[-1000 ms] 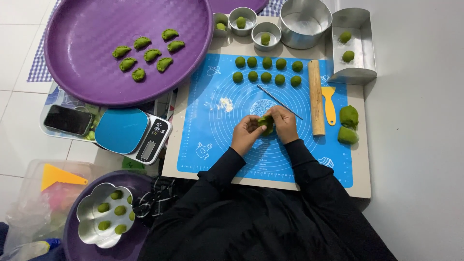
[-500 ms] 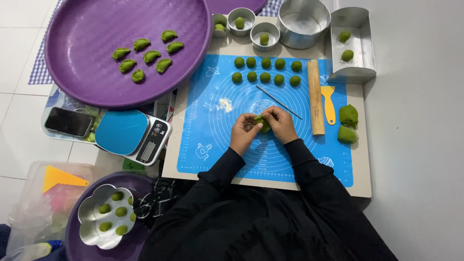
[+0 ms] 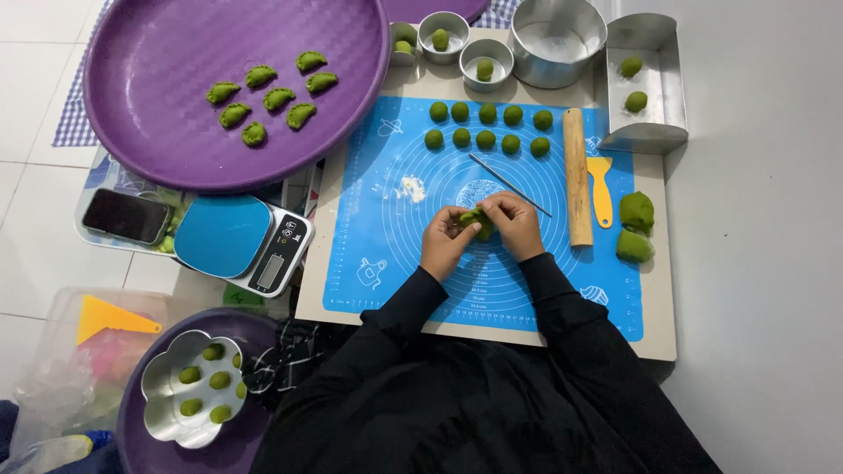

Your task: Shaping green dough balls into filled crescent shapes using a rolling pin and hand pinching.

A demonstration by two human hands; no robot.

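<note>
Above the blue mat (image 3: 395, 263), the left hand (image 3: 445, 239) and right hand (image 3: 515, 225) meet, fingertips pinched together on a green dough piece (image 3: 477, 219). Beyond it on the mat lie green dough balls (image 3: 486, 139); right of it, a wooden rolling pin (image 3: 576, 175).

Purple tray (image 3: 176, 149) top left w/ seven green crescent dumplings (image 3: 268, 96). Blue mat (image 3: 395, 263) on the tabletop carries nine dough balls (image 3: 487, 127), a rolling pin (image 3: 576, 175), yellow scraper (image 3: 601, 189), thin metal stick (image 3: 509, 184). Scale (image 3: 241, 241) & phone (image 3: 126, 216) at left. Flower-shaped tin (image 3: 176, 395) w/ balls, bottom left.
</note>
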